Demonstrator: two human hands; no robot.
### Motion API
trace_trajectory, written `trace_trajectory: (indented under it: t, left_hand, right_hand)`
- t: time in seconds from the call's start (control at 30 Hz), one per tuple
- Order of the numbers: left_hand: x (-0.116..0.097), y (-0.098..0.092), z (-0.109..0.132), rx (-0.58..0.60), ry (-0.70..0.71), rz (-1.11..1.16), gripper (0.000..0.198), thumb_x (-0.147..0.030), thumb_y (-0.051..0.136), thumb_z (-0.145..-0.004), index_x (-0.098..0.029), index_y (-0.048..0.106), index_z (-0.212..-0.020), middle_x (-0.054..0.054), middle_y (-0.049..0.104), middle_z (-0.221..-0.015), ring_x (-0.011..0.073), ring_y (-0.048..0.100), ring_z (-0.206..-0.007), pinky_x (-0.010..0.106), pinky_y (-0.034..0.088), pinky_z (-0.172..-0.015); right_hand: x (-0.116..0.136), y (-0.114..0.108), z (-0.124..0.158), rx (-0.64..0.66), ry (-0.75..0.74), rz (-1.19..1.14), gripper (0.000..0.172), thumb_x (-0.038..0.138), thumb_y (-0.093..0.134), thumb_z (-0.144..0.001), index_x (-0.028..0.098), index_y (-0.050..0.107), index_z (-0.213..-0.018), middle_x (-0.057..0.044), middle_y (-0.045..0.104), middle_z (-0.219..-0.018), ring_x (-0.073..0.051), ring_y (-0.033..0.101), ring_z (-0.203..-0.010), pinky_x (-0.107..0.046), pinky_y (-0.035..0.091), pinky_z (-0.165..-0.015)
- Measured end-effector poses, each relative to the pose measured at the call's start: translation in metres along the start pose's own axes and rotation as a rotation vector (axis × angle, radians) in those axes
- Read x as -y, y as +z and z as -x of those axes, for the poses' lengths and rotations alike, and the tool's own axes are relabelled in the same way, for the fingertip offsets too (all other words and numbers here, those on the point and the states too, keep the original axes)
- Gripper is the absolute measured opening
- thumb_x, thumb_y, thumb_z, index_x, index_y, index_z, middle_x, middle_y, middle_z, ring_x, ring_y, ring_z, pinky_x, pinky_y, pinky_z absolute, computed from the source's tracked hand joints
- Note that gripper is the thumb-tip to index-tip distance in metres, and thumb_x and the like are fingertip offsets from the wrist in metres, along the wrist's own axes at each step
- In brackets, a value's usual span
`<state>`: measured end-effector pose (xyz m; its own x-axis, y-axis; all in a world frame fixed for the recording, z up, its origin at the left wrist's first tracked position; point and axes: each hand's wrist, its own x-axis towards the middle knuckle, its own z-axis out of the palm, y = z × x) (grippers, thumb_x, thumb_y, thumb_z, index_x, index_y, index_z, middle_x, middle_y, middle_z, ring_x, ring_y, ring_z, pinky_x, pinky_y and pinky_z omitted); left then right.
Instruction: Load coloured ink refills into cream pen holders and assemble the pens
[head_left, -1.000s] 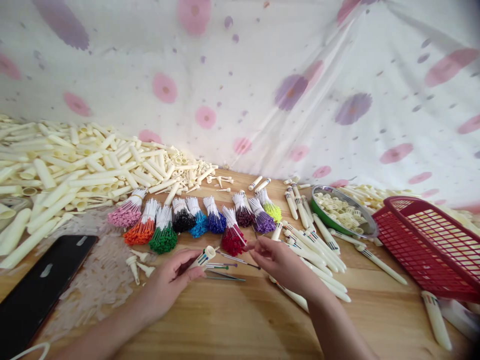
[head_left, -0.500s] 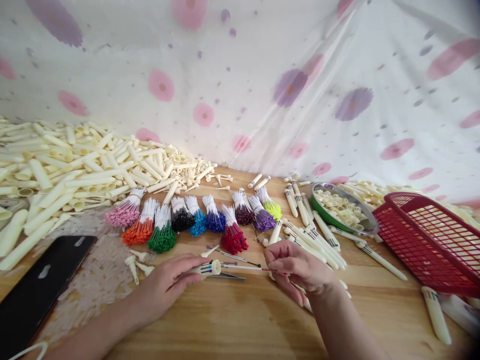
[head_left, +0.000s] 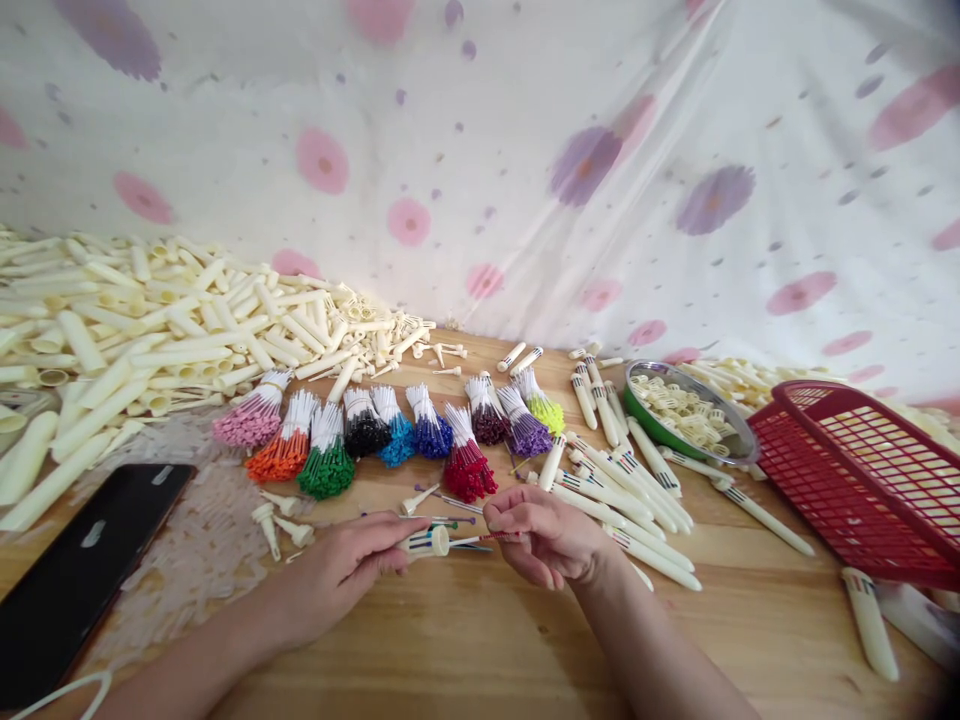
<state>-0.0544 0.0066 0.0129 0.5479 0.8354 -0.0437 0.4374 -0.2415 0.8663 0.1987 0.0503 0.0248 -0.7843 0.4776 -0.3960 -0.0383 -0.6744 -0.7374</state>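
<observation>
My left hand (head_left: 360, 565) is closed around a cream pen barrel (head_left: 429, 541), its round open end facing right. Between the fingertips of my right hand (head_left: 551, 535) is a thin pen refill (head_left: 487, 538), white with a red end. The refill's left tip reaches the barrel's opening; how far inside it sits I cannot tell. Several loose refills (head_left: 457, 503) lie on the table just behind the barrel. Beyond them stand bundles of refills in many colours, among them a red bundle (head_left: 469, 465) and a green bundle (head_left: 326, 460).
Cream barrels form a large pile (head_left: 150, 330) at the left, with a black phone (head_left: 97, 570) before it. Multicolour pens (head_left: 622, 480) lie at the right. Behind them are a green-sided metal bowl (head_left: 739, 440) of small cream parts and a red basket (head_left: 825, 510).
My right hand has moved left, bringing the refill's tip to the barrel's opening. My left hand stays nearly in place, still holding the barrel.
</observation>
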Motion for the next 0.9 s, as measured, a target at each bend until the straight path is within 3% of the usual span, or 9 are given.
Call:
trace_trajectory:
  t: [0.2, 0.33, 0.43, 0.6, 0.77, 0.9]
  left_hand:
    - [-0.001, 0.001, -0.001, -0.003, -0.01, 0.064, 0.037, -0.032, 0.047, -0.089, -0.033, 0.054, -0.125, 0.004, 0.066, -0.112, 0.0222, 0.059, -0.104, 0.033, 0.045, -0.09]
    - [0.001, 0.003, -0.003, -0.041, -0.041, 0.079, 0.037, -0.034, 0.049, -0.087, -0.031, 0.055, -0.124, 0.004, 0.066, -0.111, 0.0228, 0.058, -0.105, 0.035, 0.044, -0.092]
    - [0.0, 0.004, -0.004, -0.043, -0.059, 0.106, 0.037, -0.034, 0.049, -0.087, -0.032, 0.055, -0.123, 0.003, 0.066, -0.109, 0.0213, 0.06, -0.098, 0.031, 0.048, -0.084]
    - [-0.002, 0.003, -0.004, -0.051, -0.077, 0.119, 0.034, -0.034, 0.05, -0.087, -0.032, 0.059, -0.12, 0.003, 0.068, -0.105, 0.0206, 0.061, -0.095, 0.031, 0.049, -0.084]
    - [0.001, 0.004, -0.003, -0.081, -0.053, 0.109, 0.035, -0.032, 0.052, -0.086, -0.032, 0.058, -0.12, 0.003, 0.065, -0.117, 0.0222, 0.059, -0.106, 0.032, 0.045, -0.091]
    - [0.004, 0.004, -0.001, -0.059, -0.057, 0.091, 0.036, -0.032, 0.052, -0.086, -0.032, 0.057, -0.121, 0.002, 0.063, -0.121, 0.0215, 0.057, -0.111, 0.032, 0.043, -0.095]
  right_hand:
    - [-0.006, 0.015, -0.008, -0.117, 0.001, 0.051, 0.028, 0.036, 0.063, -0.071, 0.017, 0.045, -0.061, 0.004, 0.056, -0.037, -0.005, 0.041, -0.023, -0.01, 0.027, -0.023]
    - [-0.013, 0.035, -0.015, -0.252, -0.172, 0.229, 0.038, 0.052, 0.06, -0.075, 0.017, 0.046, -0.077, 0.002, 0.062, -0.05, -0.007, 0.051, -0.035, -0.014, 0.038, -0.033]
    - [-0.014, 0.041, -0.014, -0.321, -0.298, 0.4, 0.042, 0.058, 0.051, -0.081, 0.016, 0.051, -0.083, 0.001, 0.062, -0.059, -0.006, 0.051, -0.041, -0.015, 0.04, -0.039]
    - [-0.009, 0.042, -0.002, -0.313, -0.337, 0.584, 0.033, 0.046, 0.053, -0.085, 0.016, 0.063, -0.094, -0.003, 0.063, -0.079, -0.005, 0.049, -0.052, -0.016, 0.041, -0.046]
    - [-0.006, 0.045, 0.003, -0.346, -0.347, 0.71, 0.025, 0.037, 0.054, -0.086, 0.019, 0.065, -0.099, -0.001, 0.062, -0.076, -0.007, 0.049, -0.055, -0.018, 0.039, -0.048]
    - [0.0, 0.047, 0.008, -0.404, -0.424, 0.97, 0.02, 0.031, 0.053, -0.087, 0.02, 0.066, -0.098, -0.001, 0.064, -0.077, -0.01, 0.053, -0.06, -0.02, 0.041, -0.055]
